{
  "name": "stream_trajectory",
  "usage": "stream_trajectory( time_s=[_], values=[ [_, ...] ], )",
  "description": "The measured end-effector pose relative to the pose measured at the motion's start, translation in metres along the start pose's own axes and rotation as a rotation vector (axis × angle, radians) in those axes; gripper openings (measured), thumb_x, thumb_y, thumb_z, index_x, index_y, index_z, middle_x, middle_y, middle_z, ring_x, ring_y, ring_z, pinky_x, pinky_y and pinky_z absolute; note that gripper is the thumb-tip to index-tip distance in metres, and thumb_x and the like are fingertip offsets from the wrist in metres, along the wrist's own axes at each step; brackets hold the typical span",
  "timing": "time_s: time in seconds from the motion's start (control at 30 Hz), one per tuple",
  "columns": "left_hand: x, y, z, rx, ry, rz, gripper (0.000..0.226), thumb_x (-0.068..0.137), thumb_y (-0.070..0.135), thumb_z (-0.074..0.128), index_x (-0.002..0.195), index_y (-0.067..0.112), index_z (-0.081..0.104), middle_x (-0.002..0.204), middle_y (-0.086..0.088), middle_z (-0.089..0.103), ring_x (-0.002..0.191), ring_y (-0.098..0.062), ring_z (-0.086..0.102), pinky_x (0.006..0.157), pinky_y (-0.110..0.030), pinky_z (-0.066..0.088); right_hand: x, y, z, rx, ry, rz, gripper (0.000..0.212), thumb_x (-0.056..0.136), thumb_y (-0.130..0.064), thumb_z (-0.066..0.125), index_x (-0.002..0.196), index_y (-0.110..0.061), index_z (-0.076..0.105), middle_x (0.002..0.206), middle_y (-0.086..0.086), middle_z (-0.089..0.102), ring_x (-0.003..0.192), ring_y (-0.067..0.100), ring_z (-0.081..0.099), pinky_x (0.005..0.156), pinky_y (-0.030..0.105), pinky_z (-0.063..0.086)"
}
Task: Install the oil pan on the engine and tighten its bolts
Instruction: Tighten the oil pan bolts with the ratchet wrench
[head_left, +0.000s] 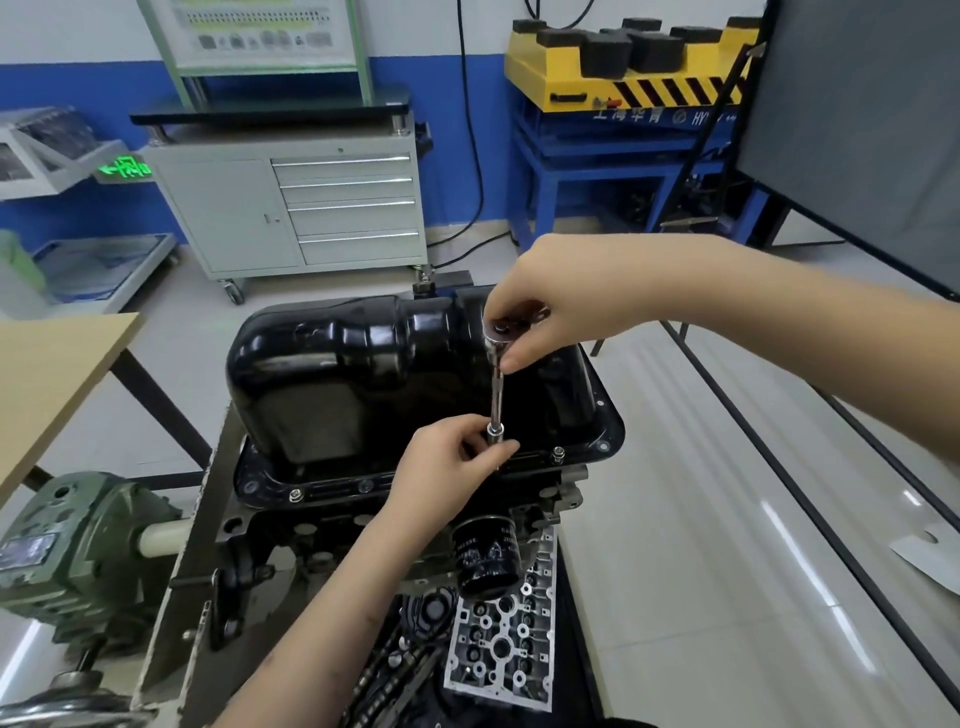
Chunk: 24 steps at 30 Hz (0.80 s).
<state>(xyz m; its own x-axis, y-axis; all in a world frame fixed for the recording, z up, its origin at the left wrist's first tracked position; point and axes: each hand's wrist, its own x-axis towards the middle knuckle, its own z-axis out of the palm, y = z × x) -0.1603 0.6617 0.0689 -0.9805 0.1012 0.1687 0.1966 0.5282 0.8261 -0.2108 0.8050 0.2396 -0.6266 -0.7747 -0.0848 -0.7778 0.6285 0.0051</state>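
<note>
2 hands (451, 457) (540, 296) grip ratchet (497, 382) | oil pan (332, 364) near-edge flange

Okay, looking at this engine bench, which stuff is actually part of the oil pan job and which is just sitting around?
In the job:
oil pan
ratchet with extension, held by right hand and left hand
flange bolts
engine

Just lying about:
oil filter
cylinder head
tool cabinet
wooden table

oil pan (363, 374) on engine (332, 530), oil filter (485, 558) below its near flange, cabinet (291, 208) behind
</note>
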Motion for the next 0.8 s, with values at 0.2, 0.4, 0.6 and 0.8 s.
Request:
stream_trajectory(
  time_s=[0.2,0.4,0.6,0.8],
  values=[
    [-0.002,0.002,0.008,0.127,0.088,0.014,0.014,0.084,0.031,0.062,0.073,0.021,0.061,0.057,0.01,0.053,0.059,-0.012,0.054,0.059,-0.033,0.046,0.003,-0.006,0.004,-0.205,0.046,0.042,0.052,0.078,-0.062,0.053,0.064,-0.012,0.05,0.051,-0.003,0.043,0.049,0.012,0.04,0.044,0.025,0.026],
    [-0.002,0.003,0.014,0.267,0.132,-0.027,0.025,0.084,0.042,0.057,0.069,0.023,0.052,0.059,0.009,0.049,0.059,-0.009,0.05,0.049,-0.02,0.031,0.008,-0.005,0.009,-0.212,0.028,0.045,0.051,0.08,-0.06,0.051,0.064,-0.012,0.048,0.054,-0.001,0.049,0.05,0.014,0.043,0.044,0.025,0.029],
    [0.0,0.003,0.018,0.254,0.125,0.026,0.026,0.089,0.032,0.054,0.069,0.017,0.048,0.059,0.009,0.045,0.059,-0.01,0.045,0.051,-0.017,0.026,0.007,0.0,0.0,-0.086,-0.042,-0.055,0.024,0.076,-0.04,0.067,0.07,-0.019,0.056,0.056,-0.009,0.05,0.052,0.005,0.044,0.047,0.022,0.03],
    [0.0,0.001,0.015,0.264,0.09,0.039,0.023,0.088,0.034,0.055,0.07,0.021,0.05,0.061,0.01,0.043,0.057,-0.006,0.043,0.05,-0.014,0.026,0.009,0.005,0.0,-0.047,-0.02,-0.167,0.017,0.077,-0.021,0.068,0.093,-0.025,0.068,0.077,-0.011,0.064,0.067,0.006,0.05,0.063,0.023,0.041]
  ],
)
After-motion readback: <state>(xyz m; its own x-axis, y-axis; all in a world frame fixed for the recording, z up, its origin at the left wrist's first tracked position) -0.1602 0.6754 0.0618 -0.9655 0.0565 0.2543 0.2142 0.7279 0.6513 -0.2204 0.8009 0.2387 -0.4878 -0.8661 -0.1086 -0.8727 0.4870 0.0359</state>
